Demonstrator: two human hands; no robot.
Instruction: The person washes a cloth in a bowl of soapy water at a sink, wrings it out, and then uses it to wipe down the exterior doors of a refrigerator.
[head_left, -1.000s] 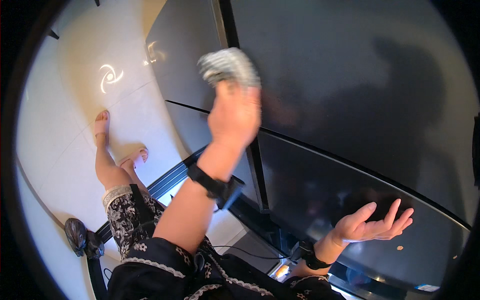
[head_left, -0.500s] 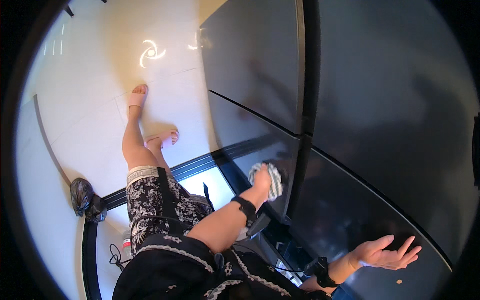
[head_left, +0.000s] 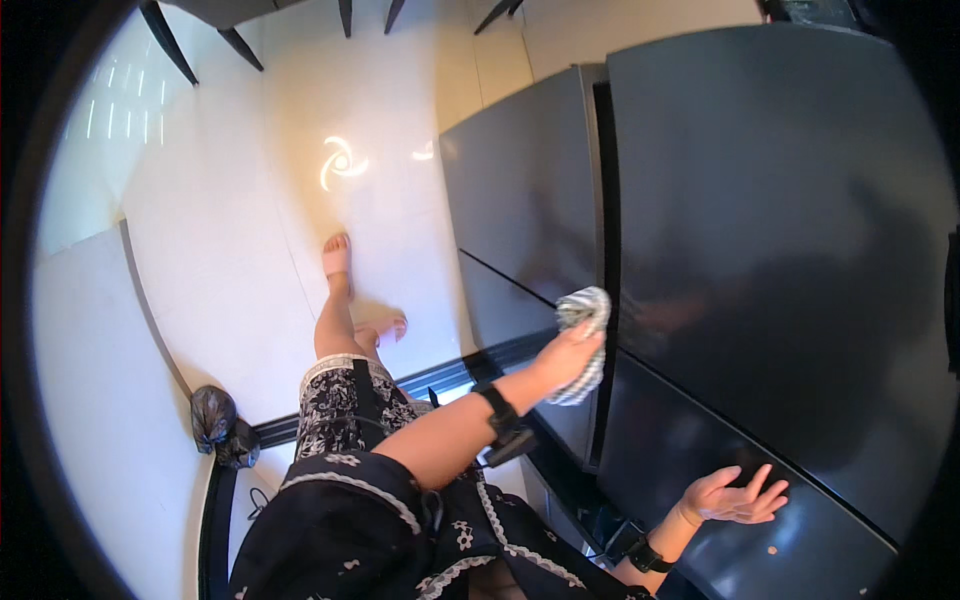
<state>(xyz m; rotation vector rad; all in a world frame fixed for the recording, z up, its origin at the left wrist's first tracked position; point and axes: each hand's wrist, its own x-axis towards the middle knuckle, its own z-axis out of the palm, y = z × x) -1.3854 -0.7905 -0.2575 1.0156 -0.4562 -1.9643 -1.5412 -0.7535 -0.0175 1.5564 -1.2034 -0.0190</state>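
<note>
Item, wiping in progress: our left hand (head_left: 572, 352) grips a cloth (head_left: 583, 340) pressed at the fridge (head_left: 760, 230) door seam, our right hand (head_left: 733, 497) spread empty near the lower door, most of the dark front seemingly still to cover.

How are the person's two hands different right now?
The left hand grips a striped cloth against the dark fridge door; the right hand holds nothing. The left hand's fingers are curled around the cloth; the right hand's fingers are spread open, palm up. The left hand is higher on the fridge; the right hand is lower. Both wear a black wristband.
</note>
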